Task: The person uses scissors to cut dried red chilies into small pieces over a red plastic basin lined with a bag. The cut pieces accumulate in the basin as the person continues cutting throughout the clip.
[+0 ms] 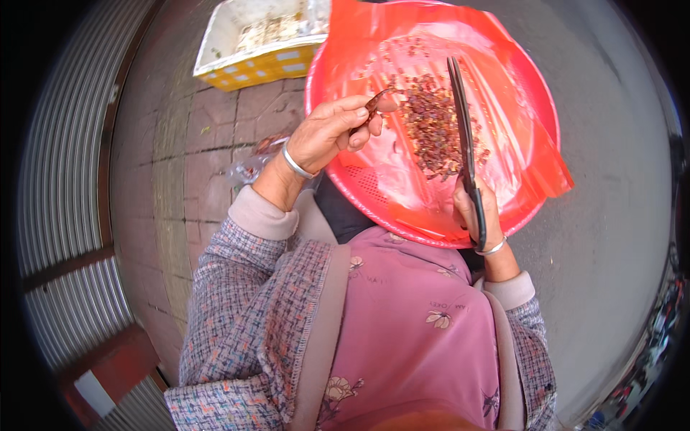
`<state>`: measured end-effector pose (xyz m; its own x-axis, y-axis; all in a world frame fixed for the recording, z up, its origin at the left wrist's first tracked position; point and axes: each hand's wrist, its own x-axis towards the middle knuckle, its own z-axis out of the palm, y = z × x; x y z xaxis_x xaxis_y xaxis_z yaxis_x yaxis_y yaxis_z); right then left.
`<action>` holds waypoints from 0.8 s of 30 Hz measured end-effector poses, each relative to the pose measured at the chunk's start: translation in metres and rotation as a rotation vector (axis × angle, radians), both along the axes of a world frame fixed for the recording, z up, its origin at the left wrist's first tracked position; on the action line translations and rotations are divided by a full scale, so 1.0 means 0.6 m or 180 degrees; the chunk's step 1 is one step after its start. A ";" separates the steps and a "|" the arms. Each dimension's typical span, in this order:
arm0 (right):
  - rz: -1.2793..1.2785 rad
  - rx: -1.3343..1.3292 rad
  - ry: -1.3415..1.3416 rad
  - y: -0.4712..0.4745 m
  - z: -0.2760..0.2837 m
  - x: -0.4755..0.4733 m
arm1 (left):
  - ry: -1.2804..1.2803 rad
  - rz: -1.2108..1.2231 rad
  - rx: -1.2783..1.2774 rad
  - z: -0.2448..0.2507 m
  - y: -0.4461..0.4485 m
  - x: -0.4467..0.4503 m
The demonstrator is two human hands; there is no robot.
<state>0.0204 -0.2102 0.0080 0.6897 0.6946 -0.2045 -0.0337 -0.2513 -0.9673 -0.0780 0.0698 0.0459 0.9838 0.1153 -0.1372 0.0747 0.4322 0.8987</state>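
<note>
Between the thumb and fingers of my left hand point(345, 125) is a dried red chili pepper point(372, 108), its thin tip pointing up and right. My right hand point(482, 207) grips a pair of dark metal scissors point(464, 129) with black handles; the long blades point away from me and look nearly closed. Beneath both hands, a round pink-red plastic basket point(372, 207) rests around my lap, lined with a red plastic sheet point(517, 156). A heap of cut dried chili pieces and seeds point(431, 124) lies on the sheet, between the left hand and the scissors.
A white foam box point(215, 46) with a yellow checked outside stands on the paving beyond the basket's left side. Clear plastic bags point(250, 167) with reddish contents lie beside my left wrist. A corrugated metal shutter point(70, 134) runs along the far left; grey pavement point(604, 215) lies at right.
</note>
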 end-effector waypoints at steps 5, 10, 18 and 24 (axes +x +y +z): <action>-0.0187 -0.0063 -0.0388 -0.003 0.000 0.008 | -0.0202 -0.0108 -0.0532 -0.039 -0.059 0.083; -0.0042 -0.0217 -0.0255 -0.006 -0.013 0.016 | -0.0020 0.0479 -0.0525 -0.080 -0.070 0.090; 0.0205 0.0008 -0.0044 -0.007 -0.035 0.014 | 0.0270 0.0163 0.1579 -0.109 -0.038 0.041; 0.0518 0.0235 0.0049 -0.009 -0.032 0.014 | 0.0080 0.0890 0.1017 -0.089 -0.019 0.048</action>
